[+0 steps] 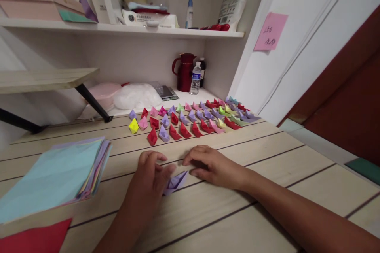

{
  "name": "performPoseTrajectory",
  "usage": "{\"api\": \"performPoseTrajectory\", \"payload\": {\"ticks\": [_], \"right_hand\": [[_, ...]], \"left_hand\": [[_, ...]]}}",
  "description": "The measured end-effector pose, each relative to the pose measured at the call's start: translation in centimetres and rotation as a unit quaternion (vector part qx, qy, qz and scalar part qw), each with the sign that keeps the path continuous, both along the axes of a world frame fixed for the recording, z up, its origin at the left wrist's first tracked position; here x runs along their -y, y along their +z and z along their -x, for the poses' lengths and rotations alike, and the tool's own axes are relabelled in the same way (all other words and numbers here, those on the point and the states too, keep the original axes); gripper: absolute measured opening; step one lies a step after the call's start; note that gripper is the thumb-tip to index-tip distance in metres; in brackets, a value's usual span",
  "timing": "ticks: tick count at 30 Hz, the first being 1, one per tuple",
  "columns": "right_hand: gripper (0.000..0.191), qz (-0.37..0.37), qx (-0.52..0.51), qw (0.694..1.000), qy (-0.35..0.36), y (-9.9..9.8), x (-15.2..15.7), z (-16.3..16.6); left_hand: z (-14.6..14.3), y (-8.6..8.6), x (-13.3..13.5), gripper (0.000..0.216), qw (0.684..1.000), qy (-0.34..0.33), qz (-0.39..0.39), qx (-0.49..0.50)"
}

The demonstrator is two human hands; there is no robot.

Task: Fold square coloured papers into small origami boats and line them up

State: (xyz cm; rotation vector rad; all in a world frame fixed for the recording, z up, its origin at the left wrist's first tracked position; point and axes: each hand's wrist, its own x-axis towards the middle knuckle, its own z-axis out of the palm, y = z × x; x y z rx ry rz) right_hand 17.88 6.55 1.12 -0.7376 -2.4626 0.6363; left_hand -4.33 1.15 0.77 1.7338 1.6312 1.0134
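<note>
A purple folded paper boat (176, 182) rests on the wooden table between my two hands. My left hand (152, 172) is at its left side, fingers loosely bent and thumb apart; the thumb overlaps the boat's edge, and I cannot tell whether it touches. To the right, my right hand (212, 165) is curved with a gap between thumb and fingers, holding nothing, its fingertips just off the boat's pointed end. Beyond both hands stand rows of small paper boats (185, 130) in red, purple, pink, yellow and green.
A stack of coloured paper (56, 170) lies at the left, light blue on top, with a red sheet (37, 237) nearer me. A small raised shelf (47, 79) on black legs stands behind. At the back are a red jug (185, 73) and a water bottle (195, 80).
</note>
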Motion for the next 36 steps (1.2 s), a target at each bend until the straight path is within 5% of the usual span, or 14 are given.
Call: {"api": "performPoseTrajectory", "payload": {"ticks": [12,22,27,33,36], "right_hand": [[0.01,0.076,-0.045,0.996,0.016,0.1,0.1,0.4],[0.02,0.121,-0.132,0.975,-0.135,0.4,0.9,1.9],[0.028,0.082,-0.163,0.961,-0.21,2.7,-0.9,3.8],[0.009,-0.038,-0.095,0.962,-0.254,5.3,-4.0,8.9],[0.005,-0.083,-0.034,0.96,-0.265,5.5,-4.6,11.5]], "left_hand": [[1.3,-0.2,-1.3,0.044,0.985,0.155,0.011,0.073],[4.1,-0.9,-2.2,0.038,0.957,0.285,-0.004,0.053],[1.9,0.0,-0.6,0.026,0.969,0.225,-0.012,-0.098],[-1.9,0.0,1.7,0.023,0.971,-0.075,-0.097,-0.204],[-2.3,-0.6,2.1,0.026,0.959,-0.138,-0.109,-0.223]]}}
